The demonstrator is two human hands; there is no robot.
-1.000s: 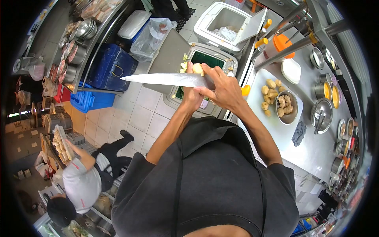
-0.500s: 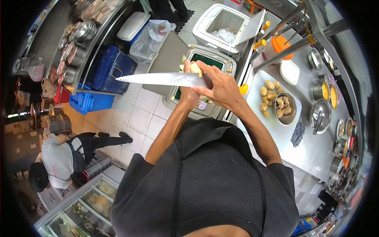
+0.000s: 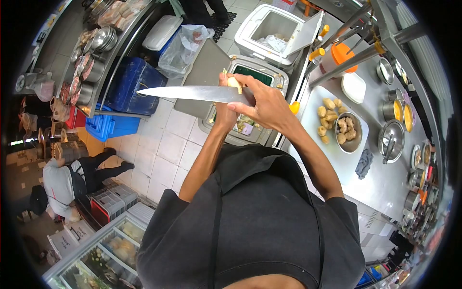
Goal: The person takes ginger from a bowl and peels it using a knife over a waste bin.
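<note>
A long kitchen knife point(image 3: 192, 94) is gripped in my right hand point(image 3: 266, 107), its blade pointing left across the front of my left hand point(image 3: 226, 114). Between the fingers of my left hand is a pale yellow piece of ginger point(image 3: 234, 85), partly covered by the blade and fingers. Both hands are above an open waste bin point(image 3: 283, 77) with scraps inside. To the right, on a white cutting board point(image 3: 308, 103), lie several yellow peeled pieces point(image 3: 328, 115). Beside them a steel bowl point(image 3: 357, 144) holds knobbly brown ginger point(image 3: 344, 126).
A grey cloth point(image 3: 364, 164) lies by the board on the steel counter point(image 3: 380, 192). Steel posts point(image 3: 344, 65) rise at the counter's near-left side. A white bin point(image 3: 248, 29) stands ahead. Blue containers point(image 3: 132, 86) are at left, and another person point(image 3: 60, 180) is at lower left.
The knife has shifted slightly left and up along the ginger, and the right-hand fingers have moved a little. The other person at left has moved farther away.
</note>
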